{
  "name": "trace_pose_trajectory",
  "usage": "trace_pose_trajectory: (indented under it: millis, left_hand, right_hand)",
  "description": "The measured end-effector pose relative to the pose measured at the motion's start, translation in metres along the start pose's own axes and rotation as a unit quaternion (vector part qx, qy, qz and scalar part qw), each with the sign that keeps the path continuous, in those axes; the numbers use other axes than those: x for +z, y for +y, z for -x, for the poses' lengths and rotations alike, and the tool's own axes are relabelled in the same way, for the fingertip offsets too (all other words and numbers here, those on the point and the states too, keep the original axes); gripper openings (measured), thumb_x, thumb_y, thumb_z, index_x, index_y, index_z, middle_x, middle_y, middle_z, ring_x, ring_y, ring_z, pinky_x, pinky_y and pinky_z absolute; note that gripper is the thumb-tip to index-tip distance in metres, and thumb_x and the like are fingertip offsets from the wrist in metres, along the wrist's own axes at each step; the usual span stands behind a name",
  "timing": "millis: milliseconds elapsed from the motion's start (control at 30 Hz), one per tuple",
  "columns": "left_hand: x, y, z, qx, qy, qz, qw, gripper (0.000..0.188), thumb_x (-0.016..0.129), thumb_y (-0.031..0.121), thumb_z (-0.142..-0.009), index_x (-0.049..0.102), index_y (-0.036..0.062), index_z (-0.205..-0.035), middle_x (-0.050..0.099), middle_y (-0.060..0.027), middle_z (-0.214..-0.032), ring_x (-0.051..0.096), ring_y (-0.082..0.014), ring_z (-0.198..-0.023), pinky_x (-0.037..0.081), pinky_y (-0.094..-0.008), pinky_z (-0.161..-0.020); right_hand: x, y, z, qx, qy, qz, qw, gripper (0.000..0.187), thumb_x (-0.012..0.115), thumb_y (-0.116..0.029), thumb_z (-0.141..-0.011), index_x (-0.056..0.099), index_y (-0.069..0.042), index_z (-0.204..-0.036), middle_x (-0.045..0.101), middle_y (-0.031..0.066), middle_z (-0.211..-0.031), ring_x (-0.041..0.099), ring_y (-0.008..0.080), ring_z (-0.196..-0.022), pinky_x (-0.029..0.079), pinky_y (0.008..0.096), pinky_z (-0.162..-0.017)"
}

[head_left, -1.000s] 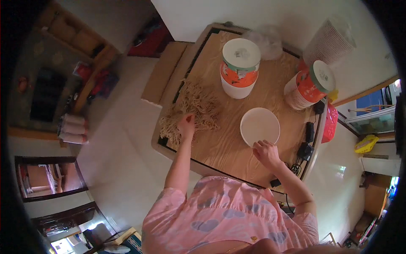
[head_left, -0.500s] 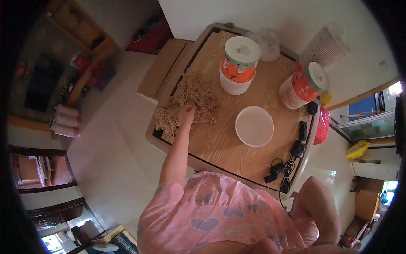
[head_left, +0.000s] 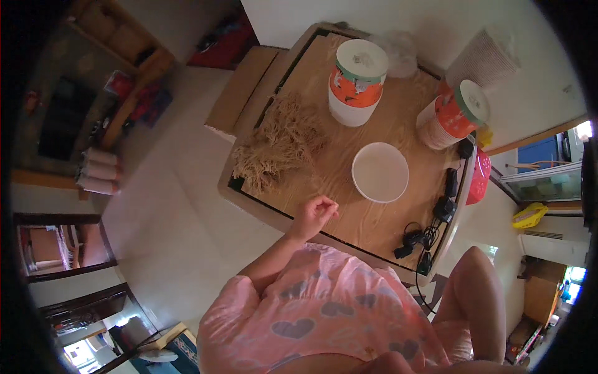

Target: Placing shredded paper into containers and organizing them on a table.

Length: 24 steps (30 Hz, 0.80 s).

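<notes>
My left hand [head_left: 316,218] is over the table's near edge, its thumb and fingers pinched together. Whatever they hold, if anything, is too thin or small to make out. Beyond it and to the left lies a tangled heap of tan, string-like strands [head_left: 280,140]; a few faint strands trail from its right side toward the hand. A white round tub [head_left: 380,172] stands open to the right of the hand, its pale inside showing. My right hand is out of view; a bent bare limb shows at the lower right.
Two white tubs with orange bands, a nearer-centre one [head_left: 355,87] and a right one [head_left: 448,118], stand at the back. A stack of white cups or bowls [head_left: 483,62] is by the wall. Black cables and adapters [head_left: 420,240] lie at the right edge. A cardboard box [head_left: 240,93] adjoins the table's left.
My left hand has come out of the tan heap, moving back toward my body and to the right, fingers pinched. The view has shifted slightly; the tubs stay in place.
</notes>
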<state>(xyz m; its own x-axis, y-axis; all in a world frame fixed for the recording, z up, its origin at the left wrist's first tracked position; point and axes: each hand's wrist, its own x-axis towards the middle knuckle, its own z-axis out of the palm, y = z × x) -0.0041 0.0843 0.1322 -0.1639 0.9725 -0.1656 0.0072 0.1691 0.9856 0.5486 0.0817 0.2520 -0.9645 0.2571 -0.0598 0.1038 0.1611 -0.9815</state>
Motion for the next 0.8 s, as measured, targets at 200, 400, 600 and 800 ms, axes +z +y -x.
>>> trace_pose_trajectory:
  millis: [200,400,600,800]
  left_hand:
    - [0.03,0.024,0.02,-0.054,-0.095,0.024,0.994,0.011,0.058,0.011,-0.082,0.06,0.0002,-0.083,0.056,0.0019,-0.064,0.049,-0.0032,-0.057,0.04,-0.0176,-0.051]
    - [0.036,0.019,0.009,0.021,0.017,-0.022,0.999,0.014,0.06,0.015,-0.08,0.06,0.0013,-0.082,0.046,0.0045,-0.055,0.037,-0.0032,-0.049,0.031,-0.0202,-0.044]
    - [0.04,0.019,0.004,0.109,0.06,-0.157,0.98,0.01,0.062,0.013,-0.076,0.058,0.0033,-0.078,0.056,-0.0072,-0.059,0.053,-0.0159,-0.05,0.04,-0.0278,-0.046]
    - [0.041,0.004,0.001,0.073,0.068,-0.233,0.967,0.007,0.062,0.013,-0.073,0.059,0.0066,-0.076,0.058,-0.0094,-0.065,0.057,-0.0255,-0.056,0.044,-0.0329,-0.05]
  right_hand:
    - [-0.062,-0.048,-0.292,0.001,0.004,-0.03,1.0,0.022,0.047,-0.019,-0.085,0.059,-0.001,-0.081,0.059,0.0074,-0.076,0.055,0.0176,-0.063,0.045,0.0262,-0.057]
    - [-0.025,-0.037,-0.359,0.119,0.057,-0.061,0.989,0.026,0.044,-0.022,-0.089,0.059,0.0,-0.087,0.06,0.0065,-0.078,0.057,0.0147,-0.07,0.047,0.0254,-0.062]
    - [0.037,0.082,-0.389,0.261,0.237,-0.313,0.882,0.028,0.047,-0.025,-0.089,0.06,-0.001,-0.093,0.06,0.0048,-0.081,0.056,0.011,-0.073,0.048,0.0256,-0.068]
    - [0.036,0.084,-0.411,0.154,0.338,-0.377,0.849,0.019,0.049,-0.021,-0.088,0.058,-0.005,-0.087,0.058,0.0038,-0.079,0.055,0.0104,-0.073,0.045,0.0242,-0.064]
